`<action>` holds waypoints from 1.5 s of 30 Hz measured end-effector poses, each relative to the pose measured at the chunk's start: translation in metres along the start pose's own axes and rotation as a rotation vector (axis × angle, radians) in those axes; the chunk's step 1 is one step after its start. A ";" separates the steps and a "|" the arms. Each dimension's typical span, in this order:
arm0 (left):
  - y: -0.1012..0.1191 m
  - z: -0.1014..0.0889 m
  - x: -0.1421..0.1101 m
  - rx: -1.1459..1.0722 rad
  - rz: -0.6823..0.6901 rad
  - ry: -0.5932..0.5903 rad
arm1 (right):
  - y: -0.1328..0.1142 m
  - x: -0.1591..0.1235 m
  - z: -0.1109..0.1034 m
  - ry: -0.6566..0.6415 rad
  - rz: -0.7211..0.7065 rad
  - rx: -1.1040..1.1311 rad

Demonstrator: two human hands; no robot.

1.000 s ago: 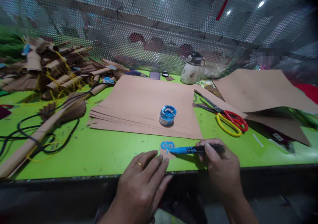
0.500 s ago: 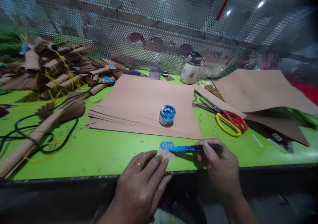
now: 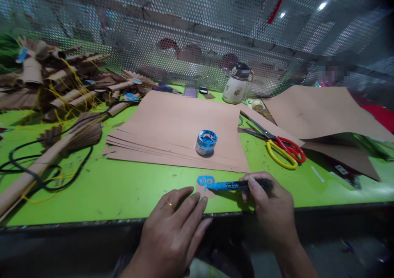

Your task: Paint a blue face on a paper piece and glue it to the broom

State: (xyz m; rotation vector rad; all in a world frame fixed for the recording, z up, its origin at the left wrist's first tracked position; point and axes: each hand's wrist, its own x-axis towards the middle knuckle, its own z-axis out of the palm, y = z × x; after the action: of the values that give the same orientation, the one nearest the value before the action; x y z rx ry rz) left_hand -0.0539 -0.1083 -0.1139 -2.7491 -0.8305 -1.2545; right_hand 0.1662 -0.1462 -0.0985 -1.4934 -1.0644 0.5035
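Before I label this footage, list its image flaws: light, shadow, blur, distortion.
Head view: lamps glare through the mesh; the upper right corner falls dark; the pile at left looks soft and stretched; the pen casts a soft shadow on the table, its lettering too blurred to read; pixelated patches hide detail beyond the stack and at upper right.

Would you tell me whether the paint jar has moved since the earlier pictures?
No, the paint jar sits on the same spot of the brown paper, left of the scissors, as before.
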 end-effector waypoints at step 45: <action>-0.002 0.002 -0.004 -0.013 0.004 -0.024 | -0.006 0.001 0.004 0.022 0.107 0.079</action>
State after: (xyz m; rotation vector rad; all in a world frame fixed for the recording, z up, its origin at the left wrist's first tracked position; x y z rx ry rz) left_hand -0.0558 -0.1085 -0.1184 -2.7800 -0.8212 -1.2326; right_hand 0.1616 -0.1439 -0.0937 -1.4878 -0.9407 0.5959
